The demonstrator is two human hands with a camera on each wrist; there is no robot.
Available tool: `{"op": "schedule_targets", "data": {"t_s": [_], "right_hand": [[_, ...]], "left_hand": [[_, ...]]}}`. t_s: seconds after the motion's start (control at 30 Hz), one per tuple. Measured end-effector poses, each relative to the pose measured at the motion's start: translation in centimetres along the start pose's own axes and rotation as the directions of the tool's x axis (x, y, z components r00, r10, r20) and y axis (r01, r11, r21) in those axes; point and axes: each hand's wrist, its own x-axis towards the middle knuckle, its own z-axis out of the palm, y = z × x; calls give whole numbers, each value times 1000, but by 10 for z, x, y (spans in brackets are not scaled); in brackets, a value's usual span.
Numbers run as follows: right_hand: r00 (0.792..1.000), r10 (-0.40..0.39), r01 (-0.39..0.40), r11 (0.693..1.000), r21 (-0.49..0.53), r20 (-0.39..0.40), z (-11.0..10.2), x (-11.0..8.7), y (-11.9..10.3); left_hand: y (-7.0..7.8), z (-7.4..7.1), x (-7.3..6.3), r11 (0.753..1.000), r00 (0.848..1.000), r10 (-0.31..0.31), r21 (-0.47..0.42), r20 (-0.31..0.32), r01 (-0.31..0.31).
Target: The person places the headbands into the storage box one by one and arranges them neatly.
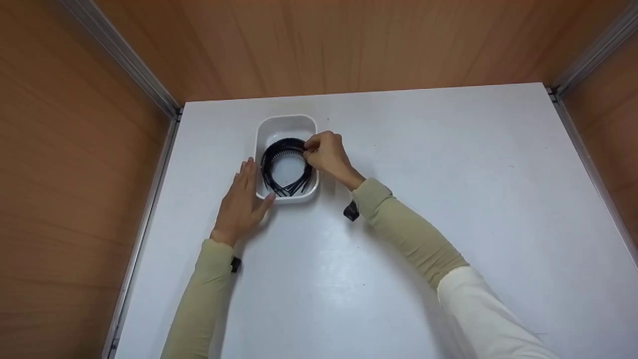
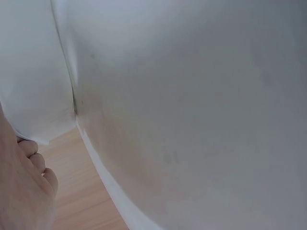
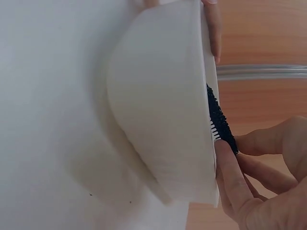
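Several black toothed headbands (image 1: 267, 168) lie stacked as a ring inside a white plastic bin (image 1: 294, 199). At the ring's upper right, my right hand (image 1: 330, 154) pinches a headband between thumb and fingers, over the bin's right rim. The right wrist view shows the same headband (image 3: 220, 117) with its teeth, rising just past the rim beside the fingers. My left hand (image 1: 238, 207) touches the bin's left side with its fingers extended, the thumb at the near corner. Only part of the left hand (image 2: 24, 184) shows at the edge of the left wrist view.
The bin stands on a white table (image 1: 423, 164), left of its middle and toward the back. Wood-grain panels (image 1: 349, 45) with metal frame rails (image 1: 139, 55) enclose the table at the back and sides.
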Motion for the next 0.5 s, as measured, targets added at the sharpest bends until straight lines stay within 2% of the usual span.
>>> {"op": "schedule_targets", "data": {"t_s": [0.1,0.33,0.5], "right_hand": [[1000,2,-2,1000,5,7,-2,-1,0],[1000,21,-21,999,30,5,-4,0,-1],[999,42,-43,998,35,5,1,0,0]], "left_hand": [[1,-1,0,1000,1000,-9,7,12,9],[0,-1,1,1000,1000,2,-6,-9,-2],[1,0,2,1000,1000,-8,-15,14,9]]}}
